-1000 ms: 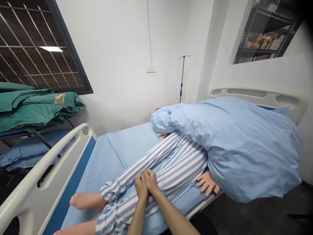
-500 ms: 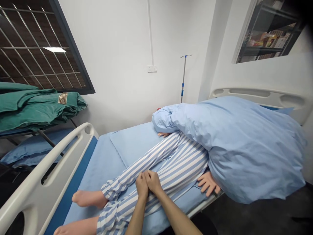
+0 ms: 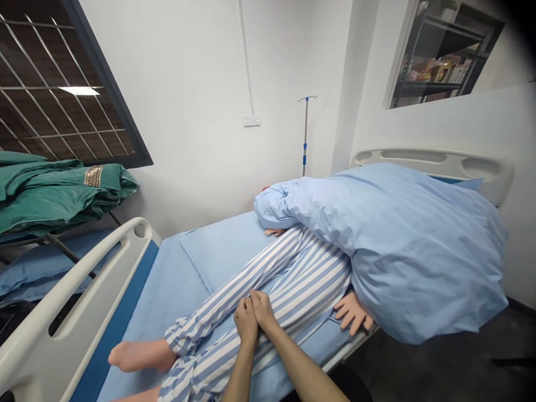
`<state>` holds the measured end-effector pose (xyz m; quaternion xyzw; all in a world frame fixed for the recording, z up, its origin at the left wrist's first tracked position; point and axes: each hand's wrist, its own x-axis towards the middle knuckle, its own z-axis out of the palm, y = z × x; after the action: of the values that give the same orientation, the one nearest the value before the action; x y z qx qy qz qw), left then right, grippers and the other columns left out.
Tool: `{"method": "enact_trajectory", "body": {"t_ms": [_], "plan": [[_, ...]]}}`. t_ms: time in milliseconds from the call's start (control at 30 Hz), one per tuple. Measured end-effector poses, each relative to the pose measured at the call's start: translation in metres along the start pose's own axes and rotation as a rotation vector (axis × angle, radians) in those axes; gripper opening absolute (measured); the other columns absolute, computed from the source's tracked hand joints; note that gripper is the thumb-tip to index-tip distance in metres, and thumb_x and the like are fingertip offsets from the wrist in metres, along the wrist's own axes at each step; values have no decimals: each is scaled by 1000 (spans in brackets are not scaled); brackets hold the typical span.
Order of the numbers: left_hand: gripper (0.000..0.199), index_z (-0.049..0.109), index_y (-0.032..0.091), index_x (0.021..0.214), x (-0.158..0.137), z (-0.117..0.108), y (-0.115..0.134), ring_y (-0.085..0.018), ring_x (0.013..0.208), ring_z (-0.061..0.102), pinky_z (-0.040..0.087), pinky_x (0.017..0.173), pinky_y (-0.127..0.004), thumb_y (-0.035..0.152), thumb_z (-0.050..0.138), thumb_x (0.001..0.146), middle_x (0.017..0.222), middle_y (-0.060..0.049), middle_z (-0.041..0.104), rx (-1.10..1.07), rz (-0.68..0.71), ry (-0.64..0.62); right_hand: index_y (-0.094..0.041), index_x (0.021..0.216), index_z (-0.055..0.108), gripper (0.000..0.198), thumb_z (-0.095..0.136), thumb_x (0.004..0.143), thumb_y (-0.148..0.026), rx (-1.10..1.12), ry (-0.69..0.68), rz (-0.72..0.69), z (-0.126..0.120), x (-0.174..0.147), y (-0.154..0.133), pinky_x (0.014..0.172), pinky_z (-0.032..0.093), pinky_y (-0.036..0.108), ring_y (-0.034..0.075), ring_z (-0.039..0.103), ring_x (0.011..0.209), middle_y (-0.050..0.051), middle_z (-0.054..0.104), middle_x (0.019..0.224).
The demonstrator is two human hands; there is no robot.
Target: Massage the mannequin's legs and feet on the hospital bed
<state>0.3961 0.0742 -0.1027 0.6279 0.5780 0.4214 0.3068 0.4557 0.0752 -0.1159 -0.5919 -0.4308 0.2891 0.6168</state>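
My left hand (image 3: 245, 320) and my right hand (image 3: 263, 309) are closed and pressed together at the knuckles, above the legs of a manikin. No object shows in either hand; the fingertips are curled out of sight. Beneath them are the manikin's blue-and-white striped trousers (image 3: 310, 273). One bare manikin foot (image 3: 142, 354) lies at the lower left, the other is mostly cut off by the frame edge. A manikin hand (image 3: 354, 312) rests palm down by the near bed edge. The upper body is hidden under a bunched light-blue quilt (image 3: 419, 245).
The bed has a blue sheet (image 3: 167, 285), a pale footboard (image 3: 104, 262) at left and a headboard (image 3: 435, 158) at right. An IV pole (image 3: 305, 134) stands behind it. Green folded cloth (image 3: 62, 190) lies on a rack at left, under a barred window (image 3: 54, 84).
The camera view has turned slightly right, so the room has shifted left in the picture. My hands stay together over the manikin's legs, nearly unmoved.
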Motion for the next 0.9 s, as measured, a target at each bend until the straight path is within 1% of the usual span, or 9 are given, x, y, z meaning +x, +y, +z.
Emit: {"method": "enact_trajectory", "body": {"t_ms": [167,333,500,600,667,700,800,900], "plan": [[32,43,21,55,0,-5,1,-14,56,45,30,58,-26,37,31,80,55,-1,54,-15,-29,-38,-17,49,38,36,35,80,-35,-130,-39,-15,-1,1,-5,48,26,21,9,37,49,-3,40,47],[30,38,21,53,-1,-3,2,-13,54,43,29,57,-26,35,33,79,51,1,49,5,-8,-24,-16,48,42,39,32,82,-34,-216,-49,-49,-7,3,-4,48,25,21,9,38,48,-2,43,47],[29,41,20,52,0,0,4,-12,54,40,29,56,-25,34,36,77,50,2,47,-51,-33,-38,-16,49,44,39,34,81,-36,-141,-32,-38,-10,4,-3,47,26,20,9,36,48,-3,42,47],[30,38,19,49,3,5,8,-11,51,37,29,52,-24,36,38,75,47,4,40,-178,-84,43,-17,48,44,39,34,80,-36,-85,-15,-31,-11,5,-3,47,26,21,9,35,48,-3,40,46],[30,37,19,48,6,10,12,-11,50,36,29,51,-24,36,39,74,46,5,38,-262,-95,101,-17,49,46,37,37,79,-36,-54,-2,-40,-12,5,-1,47,28,21,10,37,49,-3,43,47],[30,37,19,48,6,13,14,-11,50,36,29,51,-24,35,39,73,46,5,38,-277,-93,107,-16,50,47,36,37,79,-36,-42,3,-45,-12,5,0,48,29,22,10,38,49,-2,45,48],[31,39,19,48,4,17,19,-11,50,39,30,52,-24,38,40,73,44,4,41,-221,-107,68,-17,51,49,38,37,79,-38,-23,34,-39,-14,5,2,48,31,22,11,40,50,0,48,49],[32,41,20,50,2,16,18,-12,50,41,30,53,-25,41,39,74,45,4,44,-160,-122,61,-17,52,51,39,36,79,-41,-21,48,-27,-13,3,4,48,32,22,12,41,51,1,50,50]]}}
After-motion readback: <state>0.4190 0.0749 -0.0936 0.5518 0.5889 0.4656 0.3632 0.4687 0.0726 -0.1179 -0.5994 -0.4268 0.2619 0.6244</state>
